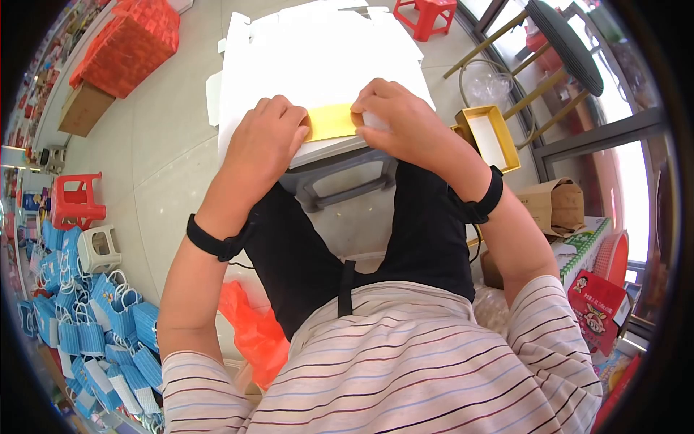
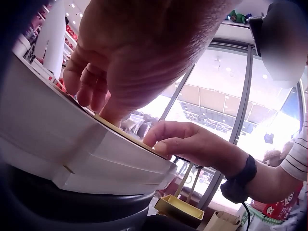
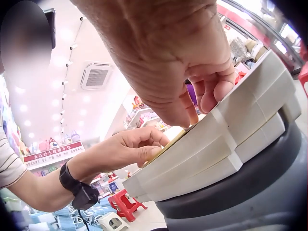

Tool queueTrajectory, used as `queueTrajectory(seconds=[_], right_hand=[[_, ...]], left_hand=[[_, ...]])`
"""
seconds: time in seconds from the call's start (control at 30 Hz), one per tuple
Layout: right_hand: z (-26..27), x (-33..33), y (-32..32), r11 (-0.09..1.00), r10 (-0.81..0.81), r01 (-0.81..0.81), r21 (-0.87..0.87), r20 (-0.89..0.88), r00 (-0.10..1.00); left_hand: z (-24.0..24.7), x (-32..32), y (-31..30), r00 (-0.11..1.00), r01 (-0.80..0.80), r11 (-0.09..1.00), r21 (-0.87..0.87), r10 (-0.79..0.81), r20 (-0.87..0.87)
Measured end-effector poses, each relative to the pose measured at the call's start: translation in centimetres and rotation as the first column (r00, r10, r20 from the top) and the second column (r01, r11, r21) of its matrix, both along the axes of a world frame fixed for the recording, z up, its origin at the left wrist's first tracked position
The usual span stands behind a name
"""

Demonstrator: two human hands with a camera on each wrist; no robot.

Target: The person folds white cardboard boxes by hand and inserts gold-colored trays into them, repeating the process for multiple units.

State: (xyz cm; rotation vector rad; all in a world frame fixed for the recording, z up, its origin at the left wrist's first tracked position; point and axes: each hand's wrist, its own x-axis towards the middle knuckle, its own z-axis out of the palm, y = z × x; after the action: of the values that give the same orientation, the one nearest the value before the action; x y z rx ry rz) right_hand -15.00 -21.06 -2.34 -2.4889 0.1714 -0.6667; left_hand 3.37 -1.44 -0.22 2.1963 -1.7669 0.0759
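Note:
A flat yellow piece (image 1: 331, 123) lies at the near edge of a stack of white card sheets (image 1: 325, 58), which rests on a dark grey stool (image 1: 340, 189). The left hand (image 1: 269, 137) pinches the piece's left end between thumb and curled fingers. At its right end the right hand (image 1: 397, 119) pinches it the same way. From the left wrist, the yellow piece (image 2: 130, 137) shows as a thin strip along the top of the stack. Both hands' fingertips partly cover its ends.
An open yellow box (image 1: 512, 137) with a white inside stands right of the stack. Red stools (image 1: 78, 201), a small white stool (image 1: 99, 248) and many blue bags (image 1: 94, 325) are at the left. A brown paper bag (image 1: 564, 206) is at the right.

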Motion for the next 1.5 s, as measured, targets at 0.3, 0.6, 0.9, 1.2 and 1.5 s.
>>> queueTrajectory(seconds=[0.3,0.6,0.9,1.2,1.5], right_hand=[[1.1,0.3,-0.5,0.984,0.114,-0.133,-0.118,-0.154,0.981],[0.3,1.3,0.8,0.941,-0.012,-0.004,-0.339,-0.047,0.999],[0.6,2.8,-0.4,0.981,-0.087,0.072,-0.182,-0.076,0.993],[-0.1,3.7,-0.8,0.979,-0.159,0.147,-0.141,-0.082,0.984],[-1.1,3.3,2.0,0.890,-0.133,0.173,-0.421,0.124,0.983]], left_hand=[[2.1,2.3,0.1,0.964,0.264,0.955,0.138,-0.257,-0.064],[0.9,2.3,-0.4,0.964,0.259,0.965,0.031,-0.260,0.045],[1.6,4.0,-2.1,0.976,0.097,0.989,0.108,-0.074,-0.204],[1.5,5.5,-3.9,0.932,-0.015,0.960,0.281,0.115,-0.343],[0.1,2.5,-2.9,0.980,-0.181,0.982,0.058,0.175,0.097]])
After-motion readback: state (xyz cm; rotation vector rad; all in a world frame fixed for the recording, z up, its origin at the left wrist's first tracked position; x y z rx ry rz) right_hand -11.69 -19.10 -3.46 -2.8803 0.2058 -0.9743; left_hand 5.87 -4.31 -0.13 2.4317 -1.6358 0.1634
